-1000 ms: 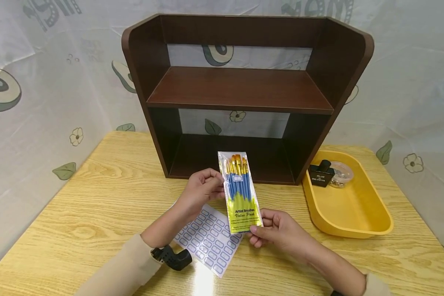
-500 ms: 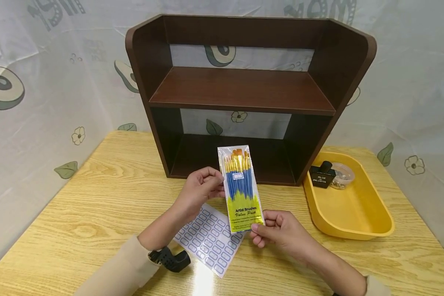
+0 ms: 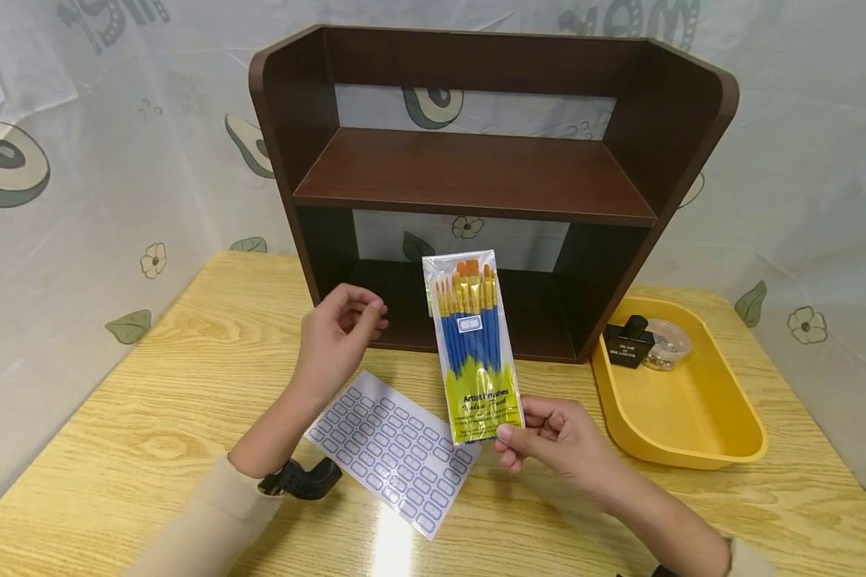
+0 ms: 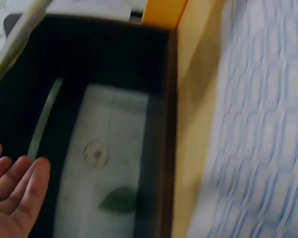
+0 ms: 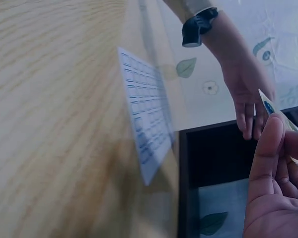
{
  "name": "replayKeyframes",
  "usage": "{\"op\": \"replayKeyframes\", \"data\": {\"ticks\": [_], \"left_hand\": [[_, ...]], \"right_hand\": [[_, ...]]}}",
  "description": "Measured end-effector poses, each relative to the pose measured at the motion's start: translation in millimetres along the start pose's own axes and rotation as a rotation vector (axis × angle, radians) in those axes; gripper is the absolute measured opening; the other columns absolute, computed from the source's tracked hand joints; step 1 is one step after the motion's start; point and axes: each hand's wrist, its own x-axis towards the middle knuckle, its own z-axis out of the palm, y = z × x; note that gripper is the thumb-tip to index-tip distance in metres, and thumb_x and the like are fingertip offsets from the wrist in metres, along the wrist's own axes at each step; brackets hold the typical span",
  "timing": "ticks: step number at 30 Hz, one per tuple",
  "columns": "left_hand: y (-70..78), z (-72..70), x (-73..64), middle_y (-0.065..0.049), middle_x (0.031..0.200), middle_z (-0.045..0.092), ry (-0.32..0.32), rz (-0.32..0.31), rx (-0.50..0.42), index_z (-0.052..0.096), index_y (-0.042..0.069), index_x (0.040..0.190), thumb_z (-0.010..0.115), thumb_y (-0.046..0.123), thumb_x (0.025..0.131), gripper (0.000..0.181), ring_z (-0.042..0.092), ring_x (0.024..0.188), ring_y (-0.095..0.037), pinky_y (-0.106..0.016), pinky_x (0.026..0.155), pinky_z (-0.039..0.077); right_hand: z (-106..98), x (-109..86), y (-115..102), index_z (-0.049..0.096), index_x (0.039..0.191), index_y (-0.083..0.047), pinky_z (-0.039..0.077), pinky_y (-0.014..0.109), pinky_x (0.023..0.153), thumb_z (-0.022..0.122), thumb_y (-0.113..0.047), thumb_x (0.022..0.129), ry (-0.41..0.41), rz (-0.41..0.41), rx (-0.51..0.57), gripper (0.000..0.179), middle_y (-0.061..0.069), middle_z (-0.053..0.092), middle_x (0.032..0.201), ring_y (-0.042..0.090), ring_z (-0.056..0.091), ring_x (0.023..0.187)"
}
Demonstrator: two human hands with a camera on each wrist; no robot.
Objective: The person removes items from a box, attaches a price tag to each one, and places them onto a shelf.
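Note:
My right hand (image 3: pixel 557 439) pinches the lower right corner of a clear pack of paintbrushes (image 3: pixel 476 353), holding it upright above the table. The pack has blue handles, orange bristles and a yellow-green printed front. A small blue-bordered label (image 3: pixel 469 324) sits on it across the handles. To the left, my left hand (image 3: pixel 335 340) is in the air with nothing in it, its fingers loosely bent. In the left wrist view the fingers of that hand (image 4: pixel 20 196) look relaxed. A sheet of labels (image 3: pixel 397 457) lies on the table below the pack, between my forearms.
A dark brown two-tier shelf (image 3: pixel 469 172) stands behind my hands. At the right is a yellow tray (image 3: pixel 681 417) with a black bottle (image 3: pixel 628 342) and a clear round container (image 3: pixel 667 344) in its far left corner. Patterned cloth (image 3: pixel 115 200) hangs behind the wooden table (image 3: pixel 209 353).
My left hand has let go of the pack's left edge and moved up and left. The pack has risen slightly in my right hand. More of the label sheet shows.

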Motion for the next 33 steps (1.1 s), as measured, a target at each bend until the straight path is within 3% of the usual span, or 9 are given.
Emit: {"op": "replayKeyframes", "data": {"ticks": [3, 7, 12, 19, 27, 33], "left_hand": [[-2.8, -17.7, 8.0, -0.019, 0.101, 0.076, 0.128, 0.06, 0.135, 0.067, 0.0, 0.112, 0.064, 0.011, 0.103, 0.014, 0.074, 0.085, -0.015, -0.012, 0.072, 0.055], [-6.1, -36.3, 18.6, -0.018, 0.1, 0.075, 0.272, 0.098, 0.205, 0.067, -0.002, 0.112, 0.067, 0.013, 0.102, 0.018, 0.062, 0.081, 0.009, -0.007, 0.07, 0.05], [-12.0, -50.7, 28.9, -0.018, 0.105, 0.074, 0.378, 0.101, 0.221, 0.066, -0.004, 0.115, 0.069, 0.013, 0.1, 0.023, 0.06, 0.084, 0.012, -0.007, 0.072, 0.048], [-19.6, -57.5, 38.0, -0.018, 0.118, 0.07, 0.367, 0.024, 0.207, 0.061, -0.004, 0.125, 0.073, 0.017, 0.098, 0.036, 0.062, 0.091, 0.006, -0.006, 0.076, 0.05], [-33.6, -55.1, 45.0, -0.021, 0.12, 0.071, 0.309, -0.025, 0.232, 0.064, -0.003, 0.126, 0.07, 0.012, 0.098, 0.032, 0.071, 0.104, -0.033, 0.0, 0.073, 0.047], [-40.8, -52.9, 47.9, -0.022, 0.118, 0.071, 0.301, -0.019, 0.268, 0.065, -0.003, 0.122, 0.071, 0.011, 0.098, 0.028, 0.073, 0.103, -0.04, 0.0, 0.069, 0.045]], "right_hand": [[-1.0, 1.0, -6.9, 0.06, 0.127, 0.017, 0.065, 0.028, 0.075, 0.066, -0.009, 0.103, 0.024, 0.002, -0.022, 0.037, -0.001, 0.077, 0.092, 0.007, 0.072, 0.077], [-3.1, 2.8, -16.6, 0.06, 0.127, 0.017, 0.065, 0.027, 0.074, 0.066, -0.009, 0.102, 0.048, -0.02, -0.035, 0.036, -0.001, 0.077, 0.091, 0.008, 0.071, 0.077], [-6.7, 7.4, -30.0, 0.06, 0.127, 0.016, 0.064, 0.027, 0.072, 0.066, -0.008, 0.102, 0.078, -0.067, -0.06, 0.035, 0.001, 0.076, 0.089, 0.01, 0.07, 0.075], [-11.1, 16.5, -51.1, 0.06, 0.126, 0.014, 0.064, 0.026, 0.074, 0.066, -0.01, 0.102, 0.132, -0.072, -0.087, 0.035, 0.003, 0.076, 0.09, 0.013, 0.07, 0.076], [-22.0, 32.0, -64.5, 0.061, 0.128, 0.01, 0.064, 0.025, 0.076, 0.066, -0.014, 0.103, 0.201, -0.076, -0.108, 0.035, 0.0, 0.077, 0.089, 0.013, 0.07, 0.076], [-32.7, 44.8, -82.9, 0.06, 0.129, 0.007, 0.065, 0.025, 0.078, 0.067, -0.013, 0.103, 0.247, -0.069, -0.036, 0.034, 0.001, 0.077, 0.09, 0.014, 0.071, 0.076]]}}
